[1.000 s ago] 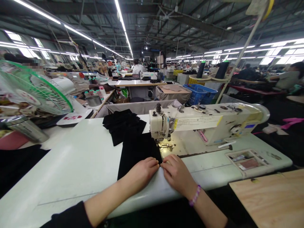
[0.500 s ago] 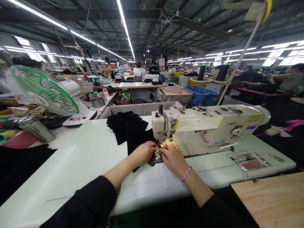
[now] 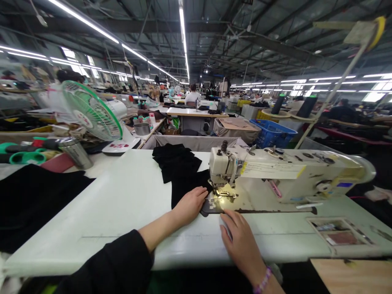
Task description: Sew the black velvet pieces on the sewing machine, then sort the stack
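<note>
Left hand [image 3: 190, 205], mid-frame, lies palm down w/ fingers together on the R edge of a black cloth piece [image 3: 185, 190], prob. to keep it flat & lined up by the presser foot [image 3: 219, 191]; can't tell if the thumb pinches from below, as it's hidden. Right hand [image 3: 241, 241], lower centre-right, is open & holds nothing: fingers a bit curled, thumb apart, tips at the front edge of the lit bed plate [image 3: 226, 202], so likely just steadying or clear of the needle area. Cloth piece sits at frame centre, just L of the sewing machine [image 3: 300, 190], its far end meeting a loose pile of black pieces [image 3: 176, 161] above it, presumably put there for easy reach w/ the L arm. Pale table [image 3: 131, 204] leaves a broad bare stretch to the L, which gives flat cloth room. Paper strip [image 3: 269, 169] runs along the machine arm, prob. as a ref. note. Thread cones [image 3: 307, 107] stand upper right, behind the machine, prob. to feed it from above. Fan [image 3: 92, 108], upper left, is off the worktop's far L corner, prob. for air w/o crowding the work; steel flask [image 3: 76, 153] leans below it.
</note>
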`<state>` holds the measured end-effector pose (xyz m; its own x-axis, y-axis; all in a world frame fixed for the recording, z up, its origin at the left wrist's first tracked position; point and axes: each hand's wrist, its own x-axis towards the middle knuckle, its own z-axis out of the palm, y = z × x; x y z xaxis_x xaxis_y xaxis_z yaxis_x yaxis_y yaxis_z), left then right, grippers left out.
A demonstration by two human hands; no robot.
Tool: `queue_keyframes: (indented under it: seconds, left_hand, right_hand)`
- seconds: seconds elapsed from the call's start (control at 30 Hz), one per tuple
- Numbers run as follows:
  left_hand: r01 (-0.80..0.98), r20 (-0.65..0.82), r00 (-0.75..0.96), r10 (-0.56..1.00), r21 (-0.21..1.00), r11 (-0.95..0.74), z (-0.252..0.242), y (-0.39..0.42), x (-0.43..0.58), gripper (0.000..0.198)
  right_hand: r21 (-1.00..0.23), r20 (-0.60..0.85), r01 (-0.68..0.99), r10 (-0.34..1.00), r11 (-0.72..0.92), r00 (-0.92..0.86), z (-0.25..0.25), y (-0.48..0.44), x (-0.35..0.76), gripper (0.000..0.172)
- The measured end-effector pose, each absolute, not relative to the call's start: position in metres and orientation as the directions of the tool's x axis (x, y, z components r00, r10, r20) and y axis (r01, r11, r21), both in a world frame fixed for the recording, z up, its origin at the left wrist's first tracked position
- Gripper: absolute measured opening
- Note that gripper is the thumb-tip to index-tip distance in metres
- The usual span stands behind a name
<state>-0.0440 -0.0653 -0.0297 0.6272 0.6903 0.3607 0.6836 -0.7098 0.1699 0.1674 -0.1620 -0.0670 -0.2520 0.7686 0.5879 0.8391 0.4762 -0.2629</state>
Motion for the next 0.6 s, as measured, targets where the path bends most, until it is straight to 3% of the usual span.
queue_keyframes:
  seconds: [0.1,0.27,0.37,0.47,0.6]
  left_hand:
    - [0.768,0.314,0.58,0.752,0.099,-0.633,-0.016,-0.084,-0.061,0.04]
    - [0.993,0.165,0.065,0.984,0.084,-0.08,0.012,-0.067,-0.108,0.106]
    - [0.986,-0.026,-0.078,0.997,0.145,0.081,0.017,-0.018,-0.138,0.122]
    - [0.962,-0.097,-0.08,0.992,0.255,0.102,0.019,0.041,-0.15,0.111]
    - [0.938,0.05,-0.112,0.992,0.334,0.089,0.023,0.104,-0.124,0.079]
  right_hand:
    - [-0.255,0.576,0.844,0.775,0.473,-0.26,-0.069,-0.161,0.169,0.026]
    - [-0.246,0.598,0.844,0.76,0.477,-0.255,-0.071,-0.162,0.166,0.025]
    - [-0.198,0.671,0.837,0.694,0.509,-0.263,-0.075,-0.157,0.167,0.025]
    - [-0.103,0.742,0.806,0.585,0.583,-0.328,-0.083,-0.146,0.173,0.026]
    - [-0.041,0.749,0.795,0.545,0.606,-0.377,-0.09,-0.136,0.179,0.031]
